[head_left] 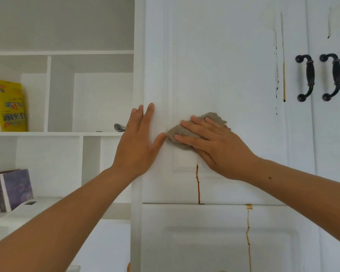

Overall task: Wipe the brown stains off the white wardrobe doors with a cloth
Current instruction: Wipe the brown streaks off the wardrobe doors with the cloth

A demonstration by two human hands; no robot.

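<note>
So my right hand point(214, 146) is flat and spread wide, palm pressing the grey-brown cloth point(186, 132) against the upper wardrobe door point(224, 65), not really gripping it, just pinning it. The thing that matters next is the brown drip streak point(198, 183): it sits at about 6 o'clock from the cloth, starting just under the heel of my hand and running straight down to the door's bottom edge. Long axis is vertical, so I reckon a downward pull along it beats scrubbing sideways. Right hand's clearly the nearer one. My left hand point(139, 138) is open too, holding nothing, braced flat on the door's left edge at 9 o'clock from the cloth, thumb nearly touching it. A second streak point(248, 232) runs down the lower door point(204, 242) at roughly 5 o'clock, and thinner dark drips point(283, 65) sit up at 2 o'clock beside the black handles point(320, 77). Nothing's blocking the way down as far as I can see. Open shelves with a yellow book point(8, 107) are off at 9 o'clock.
</note>
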